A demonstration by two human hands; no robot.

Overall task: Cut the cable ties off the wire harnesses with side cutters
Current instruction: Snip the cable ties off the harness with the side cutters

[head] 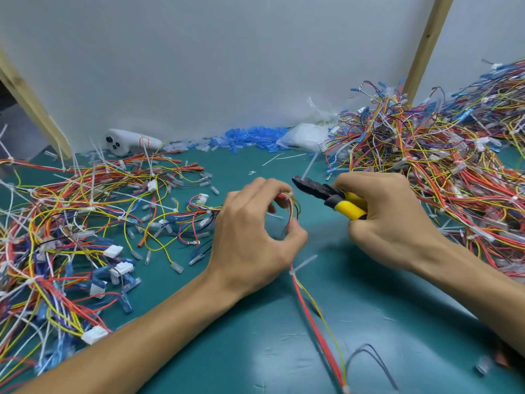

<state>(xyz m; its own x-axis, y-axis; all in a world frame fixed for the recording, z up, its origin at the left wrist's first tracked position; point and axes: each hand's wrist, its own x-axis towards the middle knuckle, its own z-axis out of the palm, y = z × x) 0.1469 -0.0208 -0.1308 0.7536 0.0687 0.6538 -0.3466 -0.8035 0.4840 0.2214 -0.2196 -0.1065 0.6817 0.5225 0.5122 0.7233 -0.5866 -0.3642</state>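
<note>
My left hand [252,234] grips a small wire harness [291,207] of red, yellow, white and black wires just above the green mat. Its red and yellow wires [315,322] trail toward me, with a white cable tie [302,264] on them below the hand. My right hand [389,220] holds side cutters [331,196] with black jaws and yellow handles. The jaws point left and their tips pinch a white cable tie tail [309,166] just right of the held harness.
Harness piles lie on the left [65,223] and right [443,155] of the green mat [255,351]. Blue and clear connector sleeves [250,139], a plastic bag [305,137] and a white controller [127,142] lie along the back wall. Cut tie pieces [277,158] lie mid-mat.
</note>
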